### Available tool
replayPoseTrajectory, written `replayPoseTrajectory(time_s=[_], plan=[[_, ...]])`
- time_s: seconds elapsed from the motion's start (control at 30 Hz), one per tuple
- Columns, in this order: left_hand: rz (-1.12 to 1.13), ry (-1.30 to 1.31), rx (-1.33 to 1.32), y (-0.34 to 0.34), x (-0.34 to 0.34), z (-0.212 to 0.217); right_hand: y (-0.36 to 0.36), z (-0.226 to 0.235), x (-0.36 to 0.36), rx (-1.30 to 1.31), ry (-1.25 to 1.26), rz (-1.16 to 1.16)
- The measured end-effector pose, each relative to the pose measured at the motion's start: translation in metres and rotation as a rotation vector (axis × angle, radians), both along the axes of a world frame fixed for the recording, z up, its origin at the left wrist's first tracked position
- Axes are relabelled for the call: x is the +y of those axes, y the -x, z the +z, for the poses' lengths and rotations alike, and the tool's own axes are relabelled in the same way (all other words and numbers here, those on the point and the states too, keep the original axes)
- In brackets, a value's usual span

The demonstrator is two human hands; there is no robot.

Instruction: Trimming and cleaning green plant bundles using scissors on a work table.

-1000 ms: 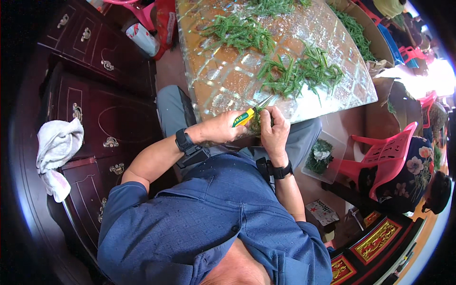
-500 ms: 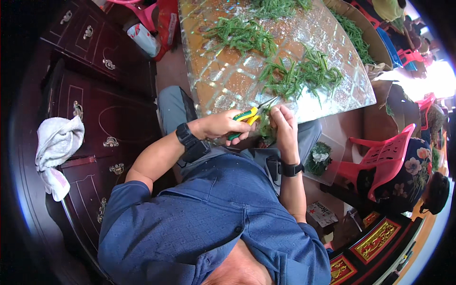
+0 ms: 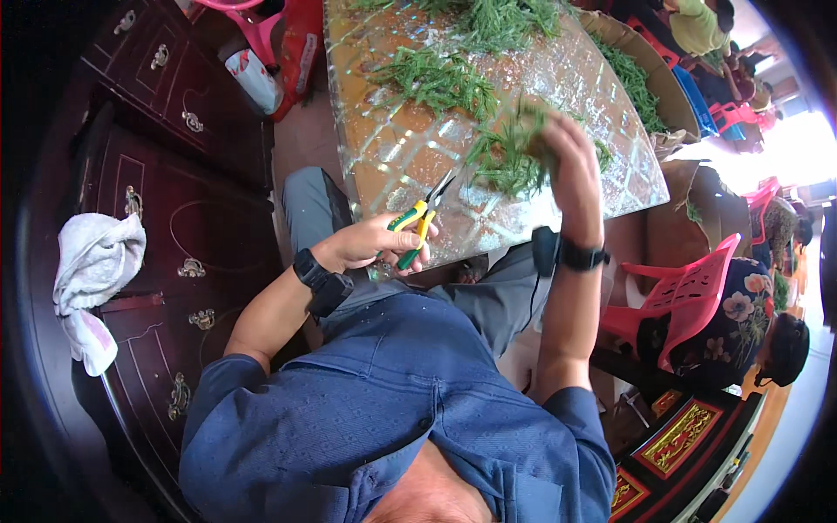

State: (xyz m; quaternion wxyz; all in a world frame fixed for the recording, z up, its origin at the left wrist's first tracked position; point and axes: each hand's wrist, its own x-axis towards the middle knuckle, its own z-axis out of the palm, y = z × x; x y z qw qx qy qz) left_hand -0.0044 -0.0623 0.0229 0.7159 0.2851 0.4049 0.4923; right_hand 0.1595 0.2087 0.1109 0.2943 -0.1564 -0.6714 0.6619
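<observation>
Nearest the body, the left hand (image 3: 370,246) is gripping one pair of scissors (image 3: 422,220) with green and yellow handles, fingers closed round them, blades parted and pointing up over the edge of the surface (image 3: 397,166). Farther out, the right hand (image 3: 571,166) is closing on a bunch of green sprigs (image 3: 514,152) — lifted just above the surface. Beyond it, two more heaps of sprigs are lying — one mid-surface (image 3: 436,80), one at the far end (image 3: 501,17). One white towel (image 3: 91,270) is hanging off to the left.
</observation>
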Motion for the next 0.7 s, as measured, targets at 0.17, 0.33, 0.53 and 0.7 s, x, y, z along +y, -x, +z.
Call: replayPoseTrajectory(time_s=[0.17, 0.33, 0.53, 0.7], plan=[[0.022, 0.014, 0.069, -0.011, -0.009, 0.007, 0.065, 0.010, 0.040, -0.050, -0.265, -0.285], [0.034, 0.035, 0.024, -0.010, -0.023, -0.010, 0.022, -0.043, 0.050, -0.446, -0.481, -0.250], [0.014, 0.056, -0.011, -0.007, -0.020, -0.013, -0.009, -0.073, 0.016, -0.784, -0.702, -0.523], [-0.017, 0.055, 0.050, -0.016, -0.012, -0.010, -0.014, -0.101, 0.019, -0.778, -0.774, -0.570]])
